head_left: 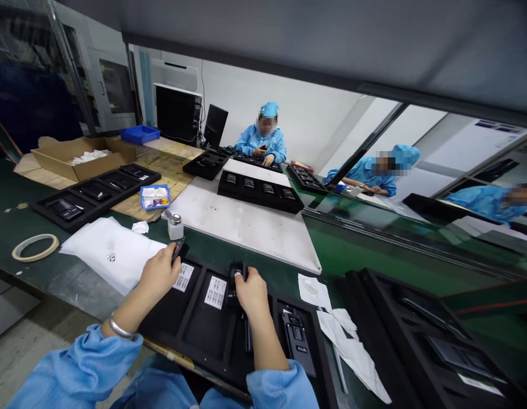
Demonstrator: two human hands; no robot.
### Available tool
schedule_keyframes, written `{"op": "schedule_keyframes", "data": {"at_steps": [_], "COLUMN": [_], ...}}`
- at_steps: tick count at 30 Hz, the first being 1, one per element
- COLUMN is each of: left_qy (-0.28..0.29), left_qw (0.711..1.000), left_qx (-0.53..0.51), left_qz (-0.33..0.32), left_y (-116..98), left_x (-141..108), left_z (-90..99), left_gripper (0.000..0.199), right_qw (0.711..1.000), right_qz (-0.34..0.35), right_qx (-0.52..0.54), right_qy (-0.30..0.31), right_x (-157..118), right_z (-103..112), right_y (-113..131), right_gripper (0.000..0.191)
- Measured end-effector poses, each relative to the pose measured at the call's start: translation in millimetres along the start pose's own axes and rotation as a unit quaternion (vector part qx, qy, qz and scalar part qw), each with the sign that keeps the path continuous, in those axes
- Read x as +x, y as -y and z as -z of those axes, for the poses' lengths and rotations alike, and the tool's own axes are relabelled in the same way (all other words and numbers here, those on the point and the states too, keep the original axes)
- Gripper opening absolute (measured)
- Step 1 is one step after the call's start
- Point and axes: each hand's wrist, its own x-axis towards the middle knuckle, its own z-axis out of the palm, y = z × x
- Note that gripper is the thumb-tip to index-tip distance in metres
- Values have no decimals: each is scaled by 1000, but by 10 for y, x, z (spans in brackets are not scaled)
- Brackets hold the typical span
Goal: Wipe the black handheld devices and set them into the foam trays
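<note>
My left hand (161, 271) is closed around a small dark handheld device (182, 250), raised over the left end of a black foam tray (185, 330). In my right hand (251, 291) is another black handheld device (233, 288), gripped with the thumb on top, above the tray's middle compartments. Two white label sheets, the left one (183, 276) and the right one (216, 292), lie in separate compartments. A black device (298, 341) rests in the tray's right-hand compartment. Another dark piece is partly hidden behind my right wrist.
White wipes (314, 291) lie right of the tray, beside stacked foam trays (410, 341). Leftward are a white plastic bag (113, 250), a tape roll (35, 247) and a dispenser bottle (175, 226). Another loaded tray (260, 192) sits on the white board (246, 224). Co-workers sit beyond.
</note>
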Motion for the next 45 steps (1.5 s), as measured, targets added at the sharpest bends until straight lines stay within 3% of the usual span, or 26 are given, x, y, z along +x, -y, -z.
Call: {"op": "schedule_keyframes", "data": {"at_steps": [5,10,16,21,24,27,29,31,34,38,41,45], "left_qy": [17,26,35,-7,-55,-66,-23,48,147,196,202,201], "left_qw": [976,950,935,915,904,903,907,907,889,874,863,862], "left_qx": [198,275,309,353,342,305,278,251,250,326,374,386], "left_qz": [-84,-147,-173,-195,-251,-296,-315,-335,-353,-304,-272,-260], "left_y": [20,174,301,346,381,372,322,226,-8,-401,-621,-718], "left_x": [-81,-112,-87,-60,-26,-122,-296,-530,-877,-1198,-1330,-1395], "left_z": [-320,-454,-593,-654,-599,-566,-622,-758,-1056,-1447,-1681,-1872], "left_gripper": [53,57,69,67,62,49,44,44,45,68,88,94], "right_qw": [985,946,929,932,940,941,939,937,935,933,928,915], "right_qz": [41,145,122,132,172,231,242,209,157,173,178,174], "right_qx": [-167,-288,-346,-335,-290,-233,-208,-210,-217,-213,-238,-303], "right_qy": [-16,-33,-45,-49,-47,-84,-131,-185,-233,-235,-224,-200], "right_x": [-133,-157,-83,-55,-84,-171,-246,-324,-456,-617,-650,-607], "right_z": [-300,-565,-780,-846,-640,-152,262,648,1028,1127,1070,1035], "right_y": [165,99,38,68,44,-172,-465,-842,-1402,-1814,-1844,-1795], "right_gripper": [46,68,67,63,62,57,51,51,57,58,60,62]}}
